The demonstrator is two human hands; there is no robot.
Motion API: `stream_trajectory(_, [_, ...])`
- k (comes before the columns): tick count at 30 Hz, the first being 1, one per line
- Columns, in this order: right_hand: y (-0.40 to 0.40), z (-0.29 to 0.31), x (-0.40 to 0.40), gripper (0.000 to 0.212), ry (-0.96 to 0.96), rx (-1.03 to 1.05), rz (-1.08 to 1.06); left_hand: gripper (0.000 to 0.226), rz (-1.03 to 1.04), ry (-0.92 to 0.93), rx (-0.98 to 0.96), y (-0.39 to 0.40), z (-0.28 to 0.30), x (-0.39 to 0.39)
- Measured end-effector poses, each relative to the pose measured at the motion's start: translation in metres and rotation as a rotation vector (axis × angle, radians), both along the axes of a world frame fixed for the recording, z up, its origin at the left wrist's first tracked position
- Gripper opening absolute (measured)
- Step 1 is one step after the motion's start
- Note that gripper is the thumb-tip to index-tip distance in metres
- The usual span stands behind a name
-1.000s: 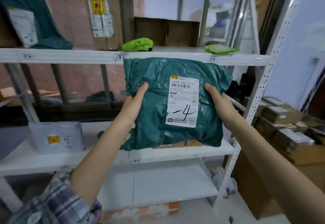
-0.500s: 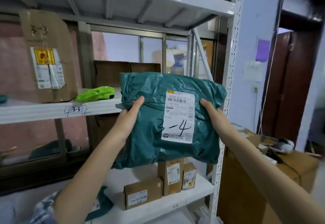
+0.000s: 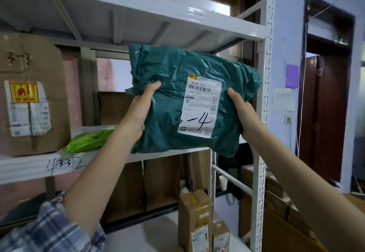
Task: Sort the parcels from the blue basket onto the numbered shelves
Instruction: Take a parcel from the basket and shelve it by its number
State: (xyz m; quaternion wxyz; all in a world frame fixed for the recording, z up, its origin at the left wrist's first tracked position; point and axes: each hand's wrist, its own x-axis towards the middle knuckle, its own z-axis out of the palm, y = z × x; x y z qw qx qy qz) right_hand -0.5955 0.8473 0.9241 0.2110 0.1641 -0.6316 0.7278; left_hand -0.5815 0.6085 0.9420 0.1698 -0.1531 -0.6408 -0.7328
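Left hand [image 3: 141, 109] and right hand [image 3: 244, 113] grip teal parcel [image 3: 185, 101] marked 3-4 before shelf [image 3: 177, 151]

purple note [image 3: 292, 76] stuck on pale wall right of rack | white paper sheet [image 3: 283, 99] just below it | wall socket [image 3: 289, 117] lower down, cable hanging from it | dark brown door frame [image 3: 327, 101] further right | thin cord [image 3: 303, 85] running down beside frame | stacked cartons [image 3: 276, 196] on floor, right of rack

The green parcel [image 3: 189, 101] now sits higher, lifted by the left hand [image 3: 141, 109] and right hand [image 3: 242, 113] from the lower shelves up to the shelf [image 3: 35, 167] marked 3-3, its top nearing the board above.
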Motion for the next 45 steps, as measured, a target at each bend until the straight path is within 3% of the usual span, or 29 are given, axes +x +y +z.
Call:
stream_trajectory(6, [-0.006,0.015,-0.051,0.055,0.017,-0.078,0.100,0.053,0.037,0.023,-0.032,0.000,0.013,-0.033])
stream_trajectory(11, [-0.018,0.018,-0.097,0.079,0.031,-0.093,0.192,0.037,0.176,0.026,0.007,0.000,0.015,-0.059])
stream_trajectory(14, [-0.028,0.026,-0.123,0.084,0.018,-0.118,0.216,0.049,0.282,0.037,0.025,0.000,0.019,-0.072])
stream_trajectory(17, [-0.041,0.032,-0.141,0.098,0.000,-0.113,0.195,0.076,0.379,0.015,0.061,-0.006,0.023,-0.084])
stream_trajectory(19, [-0.046,0.029,-0.153,0.087,0.000,-0.112,0.215,0.082,0.422,-0.011,0.054,-0.010,0.023,-0.089])
stream_trajectory(21, [-0.046,0.021,-0.167,0.072,-0.018,-0.106,0.239,0.054,0.419,-0.028,0.006,-0.008,0.017,-0.093])
stream_trajectory(24, [-0.042,0.006,-0.183,0.075,-0.051,-0.044,0.268,0.028,0.411,-0.058,-0.014,-0.005,0.001,-0.105])
stream_trajectory(29, [-0.036,-0.012,-0.195,0.080,-0.047,0.095,0.298,0.029,0.461,-0.075,0.038,-0.004,-0.018,-0.117])
stream_trajectory(34, [-0.027,-0.020,-0.203,0.075,-0.067,0.123,0.317,0.047,0.455,-0.111,0.086,0.007,-0.032,-0.125])
stream_trajectory(39, [-0.008,-0.027,-0.214,0.074,-0.099,0.159,0.258,0.017,0.388,-0.163,0.077,0.021,-0.042,-0.143])
stream_trajectory(43, [0.001,-0.032,-0.215,0.075,-0.102,0.237,0.210,0.014,0.347,-0.181,0.030,0.024,-0.044,-0.148])
stream_trajectory(45, [0.002,-0.033,-0.215,0.073,-0.073,0.283,0.175,0.025,0.301,-0.170,0.011,0.020,-0.046,-0.148])
